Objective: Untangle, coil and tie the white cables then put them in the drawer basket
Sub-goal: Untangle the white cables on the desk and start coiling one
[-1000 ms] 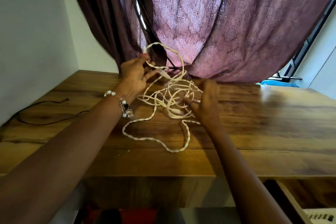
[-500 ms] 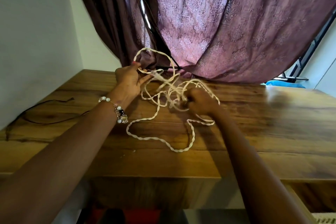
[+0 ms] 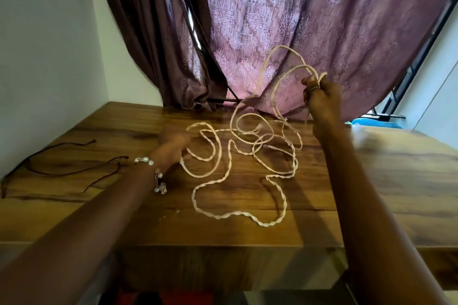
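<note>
Pinching a raised loop of cable (image 3: 250,153) in our right hand (image 3: 322,99), we hold it above the table (image 3: 384,181). Our left hand (image 3: 173,141) is blurred; it seems to press the tangle's left edge. Most cable sprawls loose on the wood. Untangling is underway; coiling, tying and stowing remain.

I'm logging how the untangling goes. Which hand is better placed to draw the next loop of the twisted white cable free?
Probably the right hand: it grips raised loops of the twisted white cable above the wooden table. The left hand, blurred, sits low at the tangle's left edge, suited to anchoring.
</note>
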`<state>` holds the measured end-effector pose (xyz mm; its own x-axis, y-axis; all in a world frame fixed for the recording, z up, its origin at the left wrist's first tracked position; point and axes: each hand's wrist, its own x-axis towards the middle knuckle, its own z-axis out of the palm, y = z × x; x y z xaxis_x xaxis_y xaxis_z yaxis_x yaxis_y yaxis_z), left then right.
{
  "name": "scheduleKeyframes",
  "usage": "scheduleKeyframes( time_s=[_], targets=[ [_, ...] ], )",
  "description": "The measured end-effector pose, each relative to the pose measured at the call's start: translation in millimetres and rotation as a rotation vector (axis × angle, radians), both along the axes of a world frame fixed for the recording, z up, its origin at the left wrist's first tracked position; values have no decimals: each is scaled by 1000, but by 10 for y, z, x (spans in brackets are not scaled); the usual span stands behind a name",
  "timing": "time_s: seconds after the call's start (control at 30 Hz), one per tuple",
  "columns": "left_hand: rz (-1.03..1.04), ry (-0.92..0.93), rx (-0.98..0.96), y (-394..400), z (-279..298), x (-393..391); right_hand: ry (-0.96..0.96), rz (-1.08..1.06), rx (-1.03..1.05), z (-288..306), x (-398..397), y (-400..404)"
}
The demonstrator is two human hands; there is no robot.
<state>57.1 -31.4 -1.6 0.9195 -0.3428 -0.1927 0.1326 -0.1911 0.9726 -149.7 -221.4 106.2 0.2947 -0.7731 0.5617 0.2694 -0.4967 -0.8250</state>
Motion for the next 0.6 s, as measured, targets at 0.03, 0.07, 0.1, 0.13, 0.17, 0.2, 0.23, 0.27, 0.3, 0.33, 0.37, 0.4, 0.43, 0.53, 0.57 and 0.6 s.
scheduleKeyframes(
  time_s=[0.03, 0.07, 0.1, 0.13, 0.17, 0.2, 0.23, 0.27, 0.3, 0.33, 0.37, 0.4, 0.43, 0.53, 0.57, 0.6],
  targets=[
    [-86, -59, 65, 7, -4, -80, -8, -3, -11, 13, 7, 9],
    [-180, -151, 141, 23, 2, -158, -22, 4, -12, 29, 15, 24],
    [-273, -252, 221, 61, 39, -258, -39, 21, -1, 49, 23, 48],
    [-368, -352, 307, 104, 95, -373, -63, 51, 25, 68, 34, 66],
    [-449, -432, 375, 155, 168, -495, -90, 89, 64, 86, 48, 82],
    [-525, -476, 415, 215, 261, -621, -122, 130, 112, 102, 61, 95],
    [-615, -444, 440, 254, 340, -729, -159, 175, 165, 121, 75, 101],
    [-708, -345, 456, 292, 404, -813, -201, 228, 216, 144, 89, 110],
    [-794, -216, 464, 310, 423, -867, -246, 290, 263, 172, 104, 123],
    [-835, -125, 456, 304, 404, -918, -292, 360, 306, 202, 119, 145],
    [-856, -103, 436, 253, 319, -927, -329, 428, 345, 236, 138, 176],
    [-843, -149, 384, 202, 226, -972, -356, 488, 381, 263, 160, 206],
    [-782, -210, 314, 117, 105, -1010, -367, 535, 413, 281, 181, 228],
    [-493, -278, 175, -151, -127, -1171, -351, 673, 448, 284, 237, 259],
    [-406, -293, 159, -237, -159, -1217, -336, 721, 443, 273, 252, 269],
    [-377, -269, 126, -337, -187, -1237, -303, 742, 433, 253, 266, 283]
  ],
)
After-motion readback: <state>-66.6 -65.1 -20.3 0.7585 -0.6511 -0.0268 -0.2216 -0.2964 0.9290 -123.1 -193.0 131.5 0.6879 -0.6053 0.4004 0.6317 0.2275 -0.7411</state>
